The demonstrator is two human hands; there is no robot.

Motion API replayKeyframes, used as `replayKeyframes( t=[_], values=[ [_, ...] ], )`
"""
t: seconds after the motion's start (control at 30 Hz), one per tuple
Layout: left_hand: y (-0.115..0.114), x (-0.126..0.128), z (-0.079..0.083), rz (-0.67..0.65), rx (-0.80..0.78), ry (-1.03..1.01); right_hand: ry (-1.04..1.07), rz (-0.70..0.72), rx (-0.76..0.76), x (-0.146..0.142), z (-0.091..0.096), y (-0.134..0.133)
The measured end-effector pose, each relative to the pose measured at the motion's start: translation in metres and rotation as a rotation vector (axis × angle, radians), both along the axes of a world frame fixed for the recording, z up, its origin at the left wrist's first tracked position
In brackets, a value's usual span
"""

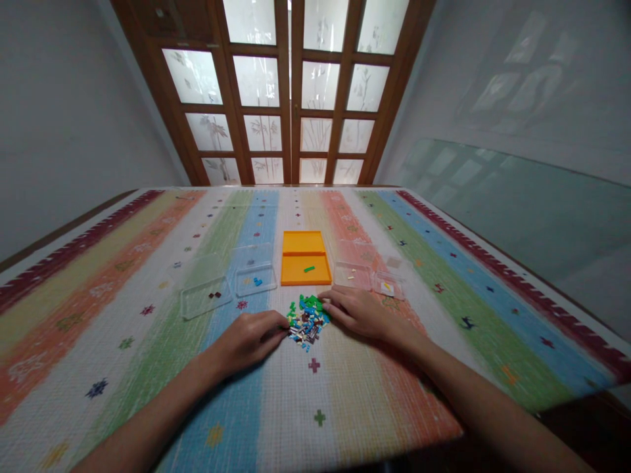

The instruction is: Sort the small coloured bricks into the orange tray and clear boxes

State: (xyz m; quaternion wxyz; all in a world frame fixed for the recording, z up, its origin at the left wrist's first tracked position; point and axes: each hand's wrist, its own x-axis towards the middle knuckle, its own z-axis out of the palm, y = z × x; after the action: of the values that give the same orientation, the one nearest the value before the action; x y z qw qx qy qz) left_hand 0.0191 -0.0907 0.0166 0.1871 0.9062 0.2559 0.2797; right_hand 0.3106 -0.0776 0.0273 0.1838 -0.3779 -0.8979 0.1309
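A mixed pile of small building bricks (308, 322), in green, blue, white, cream and dark brown, lies in front of me on the table. My left hand (259, 334) is at the pile's left edge, thumb and fingers pinched together. Whatever is between those fingertips is too small to make out, though a dark spot shows there. My right hand (362, 312) rests at the upper right of the pile, fingers stretched out and slightly apart, their tips touching or right beside the green bricks. Part of the pile's right side is covered by it.
Beyond the pile stands an opened orange box (306, 242) with a green brick (309, 269) inside. Clear trays flank it: one with brown bricks (214, 295), one with blue bricks (257, 281), one with cream bricks (351, 276), one with a yellow brick (387, 287). A striped tablecloth (315, 394) covers the table.
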Motion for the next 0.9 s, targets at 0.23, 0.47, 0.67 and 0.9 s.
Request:
replayKeyframes(
  t=[0.23, 0.47, 0.67, 0.9],
  values=[
    [-0.003, 0.002, 0.0, 0.019, 0.023, -0.013, -0.024, 0.0, 0.0, 0.001, 0.0, 0.0],
    [0.002, -0.009, 0.025, 0.272, -0.108, -0.115, -0.018, -0.013, -0.007, 0.0, 0.001, -0.001],
    [0.026, -0.061, 0.054, 0.582, -0.146, -0.084, -0.03, 0.003, 0.015, 0.001, 0.0, -0.001],
    [0.042, -0.101, 0.063, 0.683, -0.1, 0.179, -0.039, 0.012, 0.02, 0.002, -0.001, 0.0]
  ],
)
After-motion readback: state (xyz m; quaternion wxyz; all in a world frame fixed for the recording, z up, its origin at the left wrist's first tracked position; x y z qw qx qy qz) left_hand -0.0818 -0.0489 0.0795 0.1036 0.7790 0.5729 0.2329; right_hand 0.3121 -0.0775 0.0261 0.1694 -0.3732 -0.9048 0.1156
